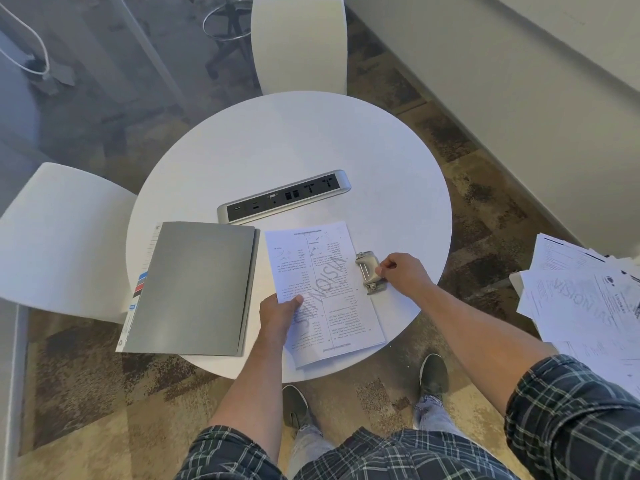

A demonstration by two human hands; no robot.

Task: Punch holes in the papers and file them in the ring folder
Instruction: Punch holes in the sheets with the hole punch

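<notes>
papers (322, 289) lie at about six o'clock on the round white table (277, 140), a thin printed stack with its near end hanging a little over the table edge. left hand (278, 311) pinches the stack at its left edge, thumb on top of the sheet and fingers curled underneath. right hand (403, 273) sits at about four o'clock, fingers curled onto the right side of the hole punch (370, 271), gripping it where the punch sits against the right edge of the papers (whether the sheets are actually inside its slot i cannot tell from here).

ring folder (197, 289) lies shut at about eight o'clock, grey cover up, just beside the papers with a narrow strip of table between them. coloured index tabs (138, 289) stick out along its left side, and its near corner overhangs the table.

power strip (284, 195), silver with a dark socket panel, lies near the table's centre, just beyond the folder and papers.

off the table at three o'clock a loose heap of printed sheets (585, 299) lies on another surface, well apart from the punch. white chairs stand at twelve o'clock (299, 43) and nine o'clock (59, 237). the person wears plaid sleeves (571, 410) rolled above the forearms, and stands with dark shoes (433, 372) on patterned carpet.
</notes>
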